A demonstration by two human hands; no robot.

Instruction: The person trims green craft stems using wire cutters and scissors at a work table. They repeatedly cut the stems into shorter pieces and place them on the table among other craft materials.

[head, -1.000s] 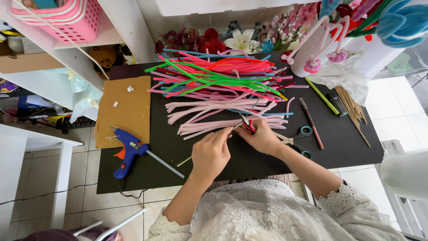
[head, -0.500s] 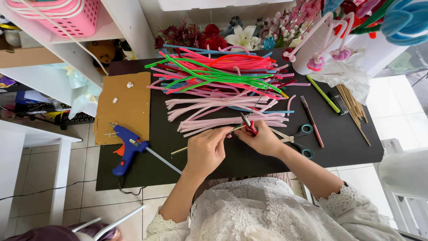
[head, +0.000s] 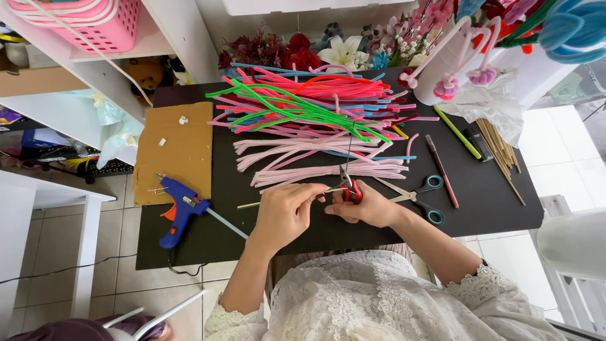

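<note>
Stick [head: 278, 200] gripped by left hand [head: 287, 211], red-handled cutters [head: 349, 187] by right hand [head: 369, 207], over black table [head: 499, 208], tiled floor [head: 120, 278].

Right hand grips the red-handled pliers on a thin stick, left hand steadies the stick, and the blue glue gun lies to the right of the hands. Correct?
Not quite. In the head view the blue glue gun lies to the left of the hands, beside the cardboard sheet. The right hand does grip the red-handled pliers, and the left hand steadies the thin stick.
</note>
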